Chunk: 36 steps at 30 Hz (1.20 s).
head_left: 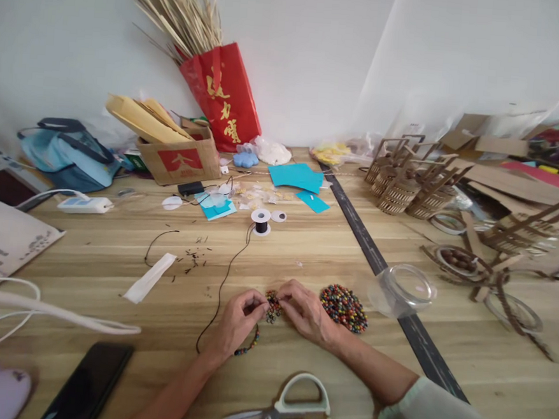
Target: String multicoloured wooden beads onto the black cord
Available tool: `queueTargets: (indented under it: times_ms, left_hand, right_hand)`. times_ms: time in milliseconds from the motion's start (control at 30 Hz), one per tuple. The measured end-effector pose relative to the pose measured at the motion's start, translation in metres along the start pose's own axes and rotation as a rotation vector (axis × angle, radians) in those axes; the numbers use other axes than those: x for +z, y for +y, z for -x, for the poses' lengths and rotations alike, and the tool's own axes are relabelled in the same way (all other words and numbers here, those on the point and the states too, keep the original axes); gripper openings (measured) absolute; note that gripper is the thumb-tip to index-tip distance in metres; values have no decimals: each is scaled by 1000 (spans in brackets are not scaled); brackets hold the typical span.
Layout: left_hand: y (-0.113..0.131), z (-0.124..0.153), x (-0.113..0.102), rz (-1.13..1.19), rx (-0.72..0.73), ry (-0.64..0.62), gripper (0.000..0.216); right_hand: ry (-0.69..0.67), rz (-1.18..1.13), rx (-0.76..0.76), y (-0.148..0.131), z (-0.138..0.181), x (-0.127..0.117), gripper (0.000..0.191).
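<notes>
My left hand (236,321) is closed in a pinch on a black cord. A short strung row of multicoloured beads (249,346) hangs from it beside the palm. My right hand (305,310) is also pinched, its fingertips over a small group of loose beads (271,310) between the two hands; whatever it grips is too small to make out. To the right of that hand lies a larger pile of mixed-colour beads (344,308). The black cord (227,276) runs across the table up to a white spool (261,222).
Large scissors (289,414) lie nearest me, a phone (88,384) to their left. A clear plastic jar (405,290) lies right of the beads. A white paper strip (150,278) and dark cord scraps (194,258) are at left. Wooden basket-like pieces (400,189) stand at back right.
</notes>
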State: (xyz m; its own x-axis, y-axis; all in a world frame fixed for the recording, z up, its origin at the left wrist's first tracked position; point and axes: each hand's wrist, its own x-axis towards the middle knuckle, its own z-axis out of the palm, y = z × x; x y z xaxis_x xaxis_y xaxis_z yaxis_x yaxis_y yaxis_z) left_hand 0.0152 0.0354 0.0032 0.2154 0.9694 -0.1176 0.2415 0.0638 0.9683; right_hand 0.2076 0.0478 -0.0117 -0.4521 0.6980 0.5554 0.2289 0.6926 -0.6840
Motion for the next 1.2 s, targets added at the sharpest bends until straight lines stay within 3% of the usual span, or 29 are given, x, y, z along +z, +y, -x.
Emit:
queueTargets:
  times_ms: [567,1200]
  left_hand:
    - [-7,-4,-6,-30,36,-133,16]
    - [-7,-5,-6,-3,84,-138,14]
  right_hand:
    - [-53,-108,82,-6,-1,0,18]
    - [-83,-89,119,-4,1,2,17]
